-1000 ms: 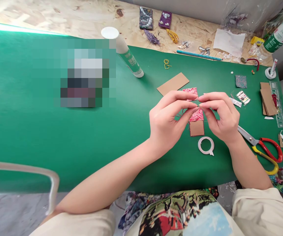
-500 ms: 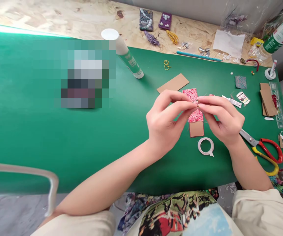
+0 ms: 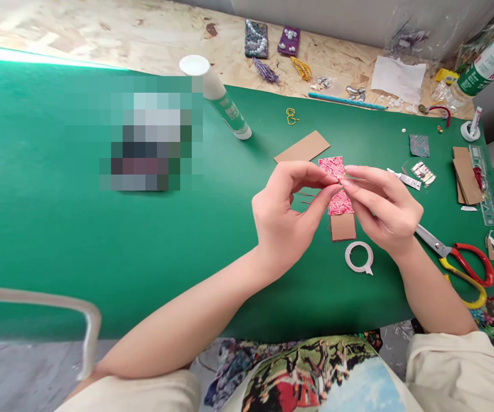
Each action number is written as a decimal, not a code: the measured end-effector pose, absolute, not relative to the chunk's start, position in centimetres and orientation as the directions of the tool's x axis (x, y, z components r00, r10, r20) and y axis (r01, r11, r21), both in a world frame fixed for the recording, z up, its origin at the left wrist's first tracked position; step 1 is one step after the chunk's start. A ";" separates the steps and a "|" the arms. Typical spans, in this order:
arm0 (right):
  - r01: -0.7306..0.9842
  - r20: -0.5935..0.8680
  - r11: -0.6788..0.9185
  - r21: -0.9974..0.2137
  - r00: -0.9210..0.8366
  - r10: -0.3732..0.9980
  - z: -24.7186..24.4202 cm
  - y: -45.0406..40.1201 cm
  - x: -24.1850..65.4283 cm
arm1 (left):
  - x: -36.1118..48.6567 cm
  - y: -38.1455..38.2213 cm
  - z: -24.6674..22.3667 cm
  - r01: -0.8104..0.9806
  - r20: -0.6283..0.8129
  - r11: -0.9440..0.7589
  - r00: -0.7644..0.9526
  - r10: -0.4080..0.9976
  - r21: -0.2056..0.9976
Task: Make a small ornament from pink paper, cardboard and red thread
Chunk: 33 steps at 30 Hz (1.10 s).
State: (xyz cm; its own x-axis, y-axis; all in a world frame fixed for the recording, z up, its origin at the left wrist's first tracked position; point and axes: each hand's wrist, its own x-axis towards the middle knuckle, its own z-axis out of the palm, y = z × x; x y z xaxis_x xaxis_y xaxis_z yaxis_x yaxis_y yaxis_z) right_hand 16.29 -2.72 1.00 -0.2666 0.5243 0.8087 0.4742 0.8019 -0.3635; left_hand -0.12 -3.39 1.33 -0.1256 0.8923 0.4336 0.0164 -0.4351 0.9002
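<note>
My left hand (image 3: 287,214) and my right hand (image 3: 382,206) meet fingertip to fingertip above the green mat (image 3: 58,240). Between the pinched fingers is something very small and thin; what it is cannot be made out. Directly under them lies a pink patterned strip (image 3: 336,183) with a bare brown cardboard end (image 3: 343,227). Thin red threads lie on the mat beside my left thumb. A small white tape ring (image 3: 359,257) rests just below the strip, near my right wrist.
A brown card rectangle (image 3: 301,147) and a glue stick (image 3: 221,100) lie further back. Scissors with red and yellow handles (image 3: 465,263) sit at the right edge, with cardboard pieces (image 3: 467,174), a ruler and beaded ornaments (image 3: 256,39) beyond. A metal chair rail (image 3: 58,303) is at lower left.
Both hands stayed pinched together over the pink strip, with the fingertips shifting slightly left and down. The view moved a little; nothing on the mat changed place.
</note>
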 end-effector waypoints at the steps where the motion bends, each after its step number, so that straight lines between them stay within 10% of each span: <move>1: 0.473 0.804 0.794 -0.381 -0.254 0.538 1.1 -2.8 16.3 | -0.1 -3.4 1.3 0.004 0.434 -0.437 -0.132 0.891 0.899; 11: 0.432 0.771 0.743 -0.511 -0.153 0.619 1.6 -2.8 16.1 | -0.2 -3.0 2.2 -0.052 0.364 -0.370 -0.100 0.926 0.927; 17: 0.247 0.521 0.507 -0.826 -0.008 0.854 1.8 -3.3 15.9 | -0.5 -2.8 3.0 -0.131 0.118 -0.122 -0.039 0.992 0.984; 33: -0.112 0.070 0.057 -0.992 -0.115 0.991 2.3 -3.0 15.9 | -0.7 -2.1 2.9 -0.410 -0.253 0.301 0.168 0.953 0.861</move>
